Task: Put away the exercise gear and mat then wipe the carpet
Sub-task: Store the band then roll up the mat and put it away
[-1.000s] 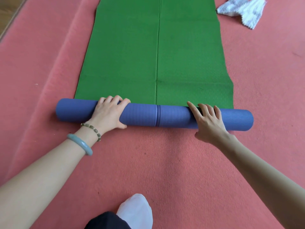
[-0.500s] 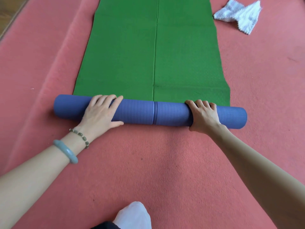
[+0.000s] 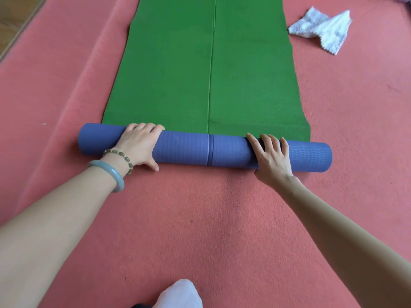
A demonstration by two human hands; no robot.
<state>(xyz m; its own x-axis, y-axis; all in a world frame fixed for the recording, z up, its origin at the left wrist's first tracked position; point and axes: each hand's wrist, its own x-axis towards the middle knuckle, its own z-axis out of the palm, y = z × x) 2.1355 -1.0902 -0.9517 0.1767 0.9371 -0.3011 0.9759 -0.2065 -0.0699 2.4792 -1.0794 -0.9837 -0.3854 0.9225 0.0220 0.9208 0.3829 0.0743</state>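
The exercise mat is green on its upper face (image 3: 211, 70) and lies unrolled on the red carpet (image 3: 200, 218), running away from me. Its near end is wound into a blue-purple roll (image 3: 184, 150) lying crosswise. My left hand (image 3: 140, 145) is curled over the roll's left part, fingers hooked on its far side and thumb at its near side. My right hand (image 3: 272, 156) lies flat on the roll's right part with fingers spread. A white cloth (image 3: 322, 30) lies crumpled on the carpet at the far right.
A raised fold in the carpet (image 3: 73, 90) runs along the left of the mat. A strip of wooden floor (image 3: 13, 18) shows at the far left corner. My white-socked foot (image 3: 180, 294) is at the bottom edge.
The roll has advanced a little over the green mat. My left hand has curled over the roll and my right hand has opened flat with fingers spread.
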